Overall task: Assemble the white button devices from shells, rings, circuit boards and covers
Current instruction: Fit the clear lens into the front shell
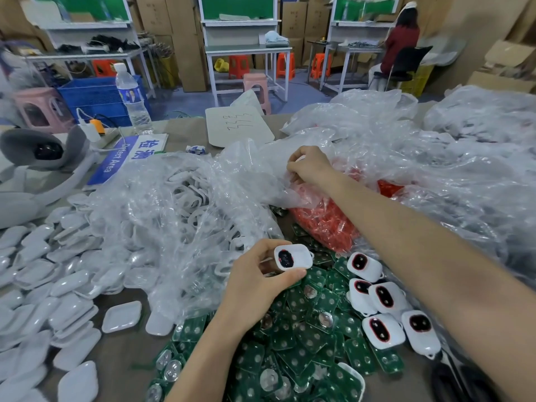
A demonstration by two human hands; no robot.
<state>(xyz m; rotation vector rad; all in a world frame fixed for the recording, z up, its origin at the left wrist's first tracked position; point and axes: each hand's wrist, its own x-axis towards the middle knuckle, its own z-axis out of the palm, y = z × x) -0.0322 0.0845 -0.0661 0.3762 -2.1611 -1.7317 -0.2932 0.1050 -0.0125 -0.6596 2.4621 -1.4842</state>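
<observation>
While your left hand (pixel 255 281) pinches a white shell (pixel 293 257) above the green circuit boards (pixel 304 352), thumb and fingers curled round it — your right hand (pixel 310 166), farther off, fingers bent, pinching the clear bag (pixel 261 175) over the red rings (pixel 324 224).

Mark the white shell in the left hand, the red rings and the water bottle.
white shell (pixel 303 255): head view, white face right of dark opening.
red rings (pixel 322 227): head view, middle of the heap.
water bottle (pixel 129 94): head view, its label.
</observation>
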